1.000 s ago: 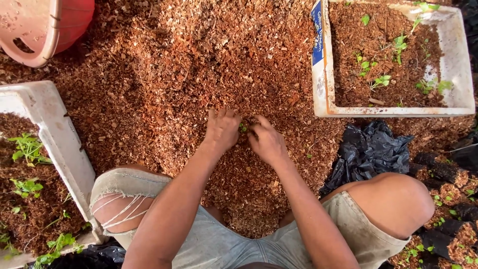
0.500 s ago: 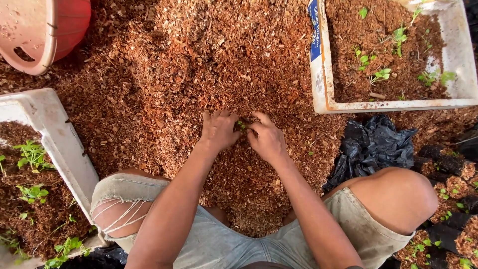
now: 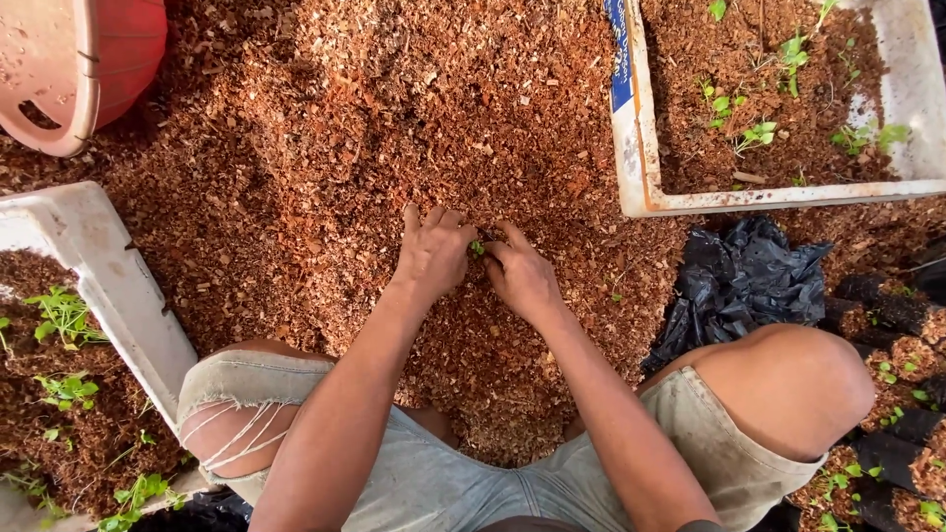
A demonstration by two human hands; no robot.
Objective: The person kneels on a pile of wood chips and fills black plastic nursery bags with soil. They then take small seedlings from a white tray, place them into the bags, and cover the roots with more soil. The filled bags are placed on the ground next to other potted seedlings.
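Seedling (image 3: 478,247), a tiny green sprout, sits at the centre of the frame between the two hands, poking out of a broad heap of reddish-brown coir chips (image 3: 394,118) that covers most of the ground. Left hand (image 3: 434,256) lies palm-down on the chips just left of the sprout, fingers curled and pressed into the loose material beside it. Right hand (image 3: 520,276) mirrors it on the other side, its fingertips bent in toward the sprout, so both hands are close together and cupped around the seedling; whether either one actually pinches the stem cannot be told. At upper right stands a white foam box (image 3: 631,158) filled with the same brown medium and scattered small green plants. A second white foam box (image 3: 108,276) with more sprouts occupies the lower left edge. A pink plastic basin (image 3: 59,69) sits in the upper left corner. Crumpled black plastic bags (image 3: 739,286) lie at right below the upper box, and filled black nursery bags (image 3: 892,315) with sprouts line the right edge.
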